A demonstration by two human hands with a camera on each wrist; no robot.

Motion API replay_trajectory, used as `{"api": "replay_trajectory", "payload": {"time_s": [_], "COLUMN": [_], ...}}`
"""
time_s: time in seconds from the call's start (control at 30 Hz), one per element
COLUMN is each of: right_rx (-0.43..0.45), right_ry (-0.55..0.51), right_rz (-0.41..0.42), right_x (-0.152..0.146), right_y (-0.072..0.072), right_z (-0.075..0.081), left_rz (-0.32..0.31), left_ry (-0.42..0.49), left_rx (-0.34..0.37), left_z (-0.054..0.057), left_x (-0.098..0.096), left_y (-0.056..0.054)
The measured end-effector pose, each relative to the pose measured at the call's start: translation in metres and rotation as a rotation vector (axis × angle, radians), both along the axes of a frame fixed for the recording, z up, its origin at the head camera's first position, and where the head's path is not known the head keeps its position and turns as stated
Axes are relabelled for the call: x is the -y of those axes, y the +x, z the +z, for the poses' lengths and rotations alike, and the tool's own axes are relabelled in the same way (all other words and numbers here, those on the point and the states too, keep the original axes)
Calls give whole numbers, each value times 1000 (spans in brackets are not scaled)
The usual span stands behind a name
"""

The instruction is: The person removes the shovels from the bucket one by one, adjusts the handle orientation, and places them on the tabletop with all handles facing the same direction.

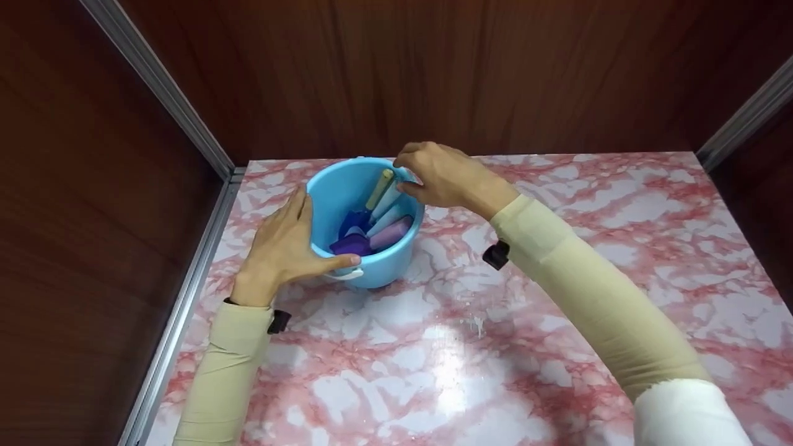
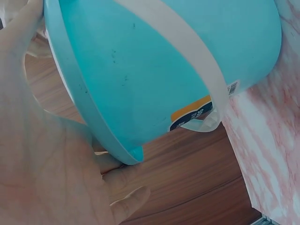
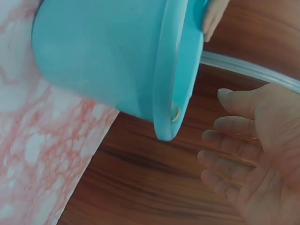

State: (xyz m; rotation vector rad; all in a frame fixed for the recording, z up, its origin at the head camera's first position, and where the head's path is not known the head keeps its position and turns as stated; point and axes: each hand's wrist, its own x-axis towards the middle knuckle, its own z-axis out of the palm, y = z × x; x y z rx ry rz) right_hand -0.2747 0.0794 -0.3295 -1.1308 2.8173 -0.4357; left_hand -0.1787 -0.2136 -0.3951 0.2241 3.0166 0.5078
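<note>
A light blue bucket stands upright on the marbled surface, its white handle hanging down the outside. Inside lean several items: a blue tool with a yellow handle, a purple piece, a lilac handle-like piece and pale blue pieces. My left hand rests against the left side of the rim, fingers extended, its thumb lying over the near edge. Above the far right rim hovers my right hand. In the right wrist view its fingers are loosely spread, apart from the bucket, and nothing is held.
The bucket stands on a red-and-white marbled tabletop. Dark wood panels rise behind and at the left, edged by metal rails. A small black device is strapped at the right wrist, another at the left.
</note>
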Motion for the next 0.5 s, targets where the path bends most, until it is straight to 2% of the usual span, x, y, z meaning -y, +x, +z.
{"api": "replay_trajectory", "payload": {"time_s": [0.2, 0.5], "right_rx": [-40, -80], "right_ry": [57, 132], "right_rz": [14, 46], "right_x": [18, 44], "right_y": [-3, -8], "right_z": [1, -7], "left_rz": [4, 4], "left_ry": [13, 8], "left_rx": [15, 6], "left_z": [-3, -3], "left_x": [0, 1], "left_y": [-1, 1]}}
